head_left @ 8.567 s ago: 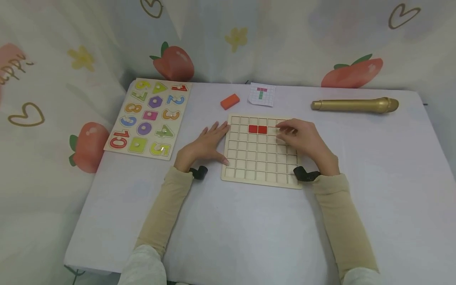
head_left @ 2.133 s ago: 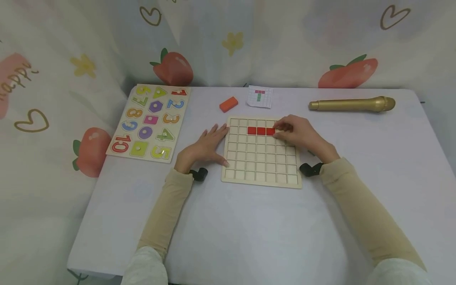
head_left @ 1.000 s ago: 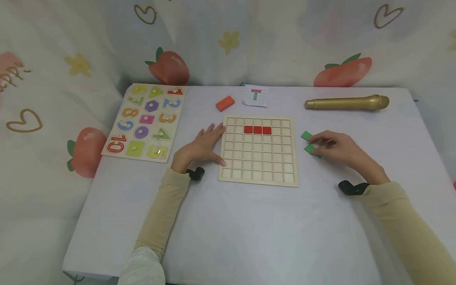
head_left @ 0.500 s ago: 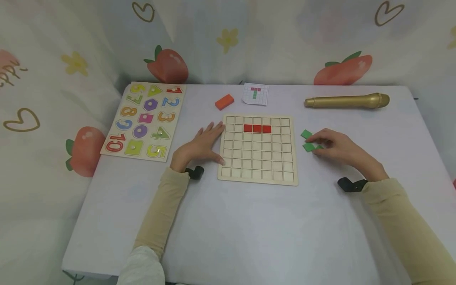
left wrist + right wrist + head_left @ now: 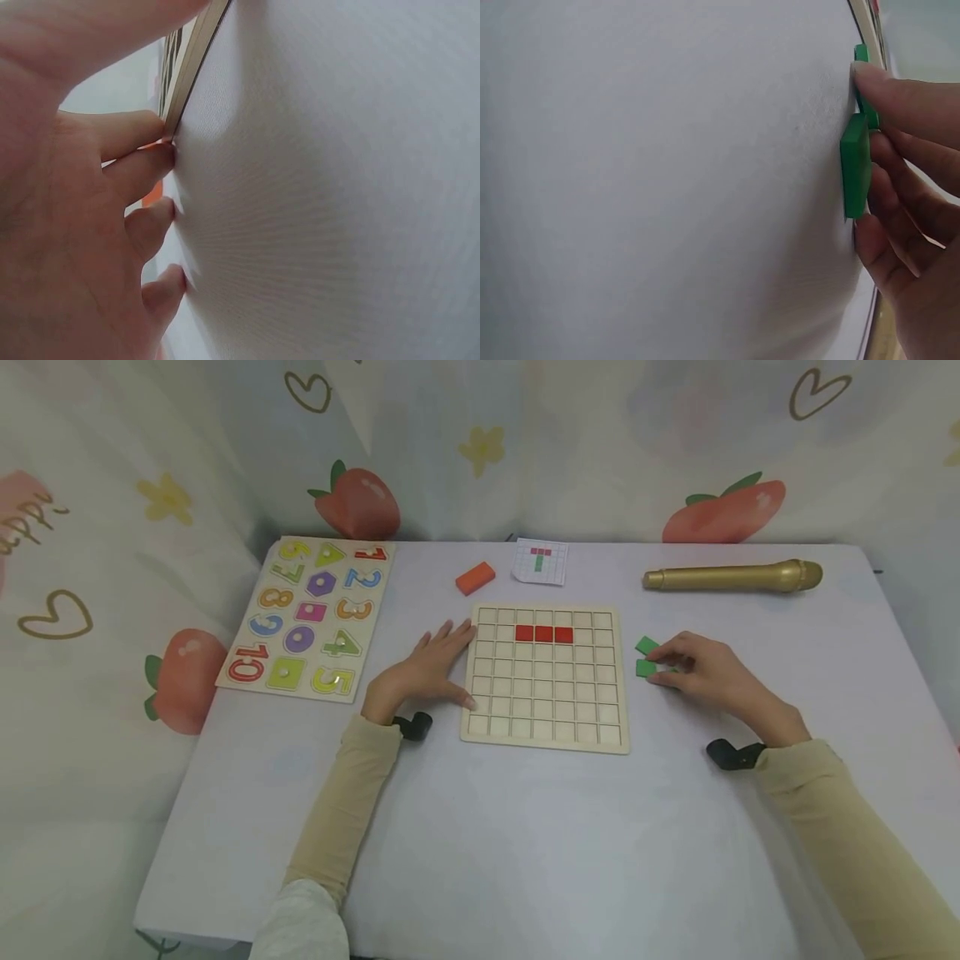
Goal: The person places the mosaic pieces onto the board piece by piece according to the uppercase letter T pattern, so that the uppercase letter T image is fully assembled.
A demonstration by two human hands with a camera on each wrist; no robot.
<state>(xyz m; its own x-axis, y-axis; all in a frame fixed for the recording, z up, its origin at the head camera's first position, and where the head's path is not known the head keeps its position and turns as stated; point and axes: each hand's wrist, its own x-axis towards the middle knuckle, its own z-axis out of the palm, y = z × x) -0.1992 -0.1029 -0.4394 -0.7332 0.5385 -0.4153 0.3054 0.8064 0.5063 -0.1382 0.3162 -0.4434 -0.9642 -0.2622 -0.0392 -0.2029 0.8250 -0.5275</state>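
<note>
A wooden grid board (image 5: 543, 693) lies in the middle of the table, with three red tiles (image 5: 544, 634) side by side in its second row. My left hand (image 5: 423, 672) rests spread against the board's left edge, thumb on the lower part and fingertips near the upper corner. To the right of the board, my right hand (image 5: 701, 668) pinches a green square tile (image 5: 644, 668) between thumb and index finger. Another green tile (image 5: 647, 646) lies just behind it. In the right wrist view, a green tile (image 5: 856, 166) sits under the curled fingers, partly hidden in the head view.
Behind the board lie an orange block (image 5: 476, 578) and a paper card (image 5: 540, 562) printed with a red and green T. A golden microphone (image 5: 731, 577) is at the back right. A number-and-shape puzzle board (image 5: 307, 618) lies at the left.
A third red tile has joined the row on the board. My right hand has left the board and moved right to the green tiles, turning one slightly. My left hand has stayed in place.
</note>
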